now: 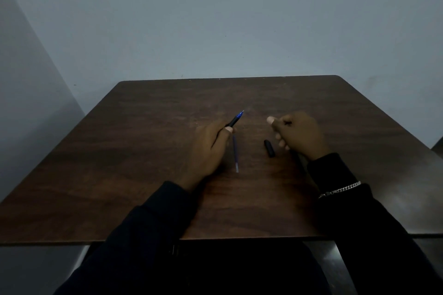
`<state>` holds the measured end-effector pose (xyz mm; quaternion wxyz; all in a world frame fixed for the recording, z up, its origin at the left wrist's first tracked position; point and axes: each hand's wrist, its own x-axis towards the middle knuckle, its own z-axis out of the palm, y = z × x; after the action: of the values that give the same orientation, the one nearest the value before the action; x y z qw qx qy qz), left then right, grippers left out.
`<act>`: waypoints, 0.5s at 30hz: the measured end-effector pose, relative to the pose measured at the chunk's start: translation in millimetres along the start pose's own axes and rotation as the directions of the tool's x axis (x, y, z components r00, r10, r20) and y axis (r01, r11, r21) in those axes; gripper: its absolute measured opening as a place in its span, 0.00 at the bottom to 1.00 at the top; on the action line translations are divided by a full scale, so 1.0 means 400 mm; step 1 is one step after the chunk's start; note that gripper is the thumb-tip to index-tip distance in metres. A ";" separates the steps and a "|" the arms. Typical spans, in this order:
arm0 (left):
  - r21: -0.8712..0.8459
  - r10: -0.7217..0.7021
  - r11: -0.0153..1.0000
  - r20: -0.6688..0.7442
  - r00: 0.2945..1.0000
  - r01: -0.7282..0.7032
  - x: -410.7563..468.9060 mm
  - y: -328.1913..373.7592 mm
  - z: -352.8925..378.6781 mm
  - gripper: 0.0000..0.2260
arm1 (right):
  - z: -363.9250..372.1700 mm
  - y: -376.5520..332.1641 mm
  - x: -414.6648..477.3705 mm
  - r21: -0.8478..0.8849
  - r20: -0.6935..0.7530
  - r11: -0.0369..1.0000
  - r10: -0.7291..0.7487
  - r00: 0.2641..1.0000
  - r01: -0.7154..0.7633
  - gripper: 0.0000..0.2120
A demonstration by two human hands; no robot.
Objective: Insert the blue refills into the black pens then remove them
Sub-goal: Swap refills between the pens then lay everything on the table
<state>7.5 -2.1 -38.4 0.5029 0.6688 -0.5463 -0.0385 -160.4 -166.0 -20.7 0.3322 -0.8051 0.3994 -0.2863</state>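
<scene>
From my feed, a pale grey wall [215, 19] fills the upper half of the frame, and a dark wooden table [143, 163] spreads across the middle and lower part. Two dark sleeves [134, 235] come up from the bottom edge. The left hand [208, 148], just left of centre, grips a black pen [232, 122] between curled fingers and thumb, with the barrel slanting toward the upper right. The right hand [299, 134], right of centre, has its fingers curled in and its thumb raised; I cannot tell whether it holds anything. A loose blue refill [235, 151] lies on the table just right of the left hand, running top to bottom. A black cap [269, 148] lies on the wood near the right hand's fingers. A silver bracelet [340, 190] sits on the right wrist. A blue refill tip [239, 115] sticks out of the held pen's end.
</scene>
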 end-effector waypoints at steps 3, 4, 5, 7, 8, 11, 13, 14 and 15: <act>0.064 0.041 0.997 0.011 0.999 -0.042 -0.001 -0.005 -0.001 0.15 | -0.014 -0.027 0.001 0.177 -0.023 0.982 -0.060 0.998 0.064 0.24; 0.089 0.062 0.994 0.018 0.998 -0.064 -0.001 -0.005 -0.002 0.15 | -0.019 -0.043 0.004 0.206 -0.019 0.974 -0.090 0.996 0.092 0.24; 0.112 0.080 0.990 0.033 0.996 -0.083 -0.001 -0.003 -0.002 0.15 | -0.025 -0.060 0.007 0.217 -0.009 0.968 -0.128 0.992 0.127 0.24; 0.151 0.114 0.981 0.053 0.992 -0.121 0.001 0.001 -0.002 0.15 | -0.030 -0.093 0.016 0.222 0.033 0.953 -0.217 0.976 0.205 0.25; 0.167 0.131 0.976 0.054 0.990 -0.138 0.002 0.002 -0.002 0.14 | -0.027 -0.104 0.019 0.223 0.061 0.945 -0.260 0.964 0.241 0.25; 0.200 0.181 0.962 0.052 0.982 -0.187 0.004 0.001 -0.006 0.10 | -0.001 -0.103 0.015 0.178 0.135 0.924 -0.365 0.921 0.339 0.22; 0.218 0.212 0.950 0.062 0.975 -0.221 0.003 0.001 -0.008 0.07 | 0.019 -0.086 0.005 0.160 0.161 0.917 -0.390 0.907 0.366 0.20; 0.227 0.225 0.945 0.068 0.972 -0.235 0.002 0.002 -0.009 0.07 | 0.027 -0.079 0.002 0.147 0.169 0.916 -0.395 0.903 0.373 0.20; 0.235 0.238 0.940 0.073 0.969 -0.249 0.003 0.004 -0.011 0.09 | 0.033 -0.075 0.002 0.136 0.173 0.915 -0.400 0.900 0.380 0.20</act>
<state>9.4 -0.1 -34.5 0.4065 0.6515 -0.6360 0.0764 -136.8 -148.8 -6.0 0.3457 -0.8754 0.1806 -0.2855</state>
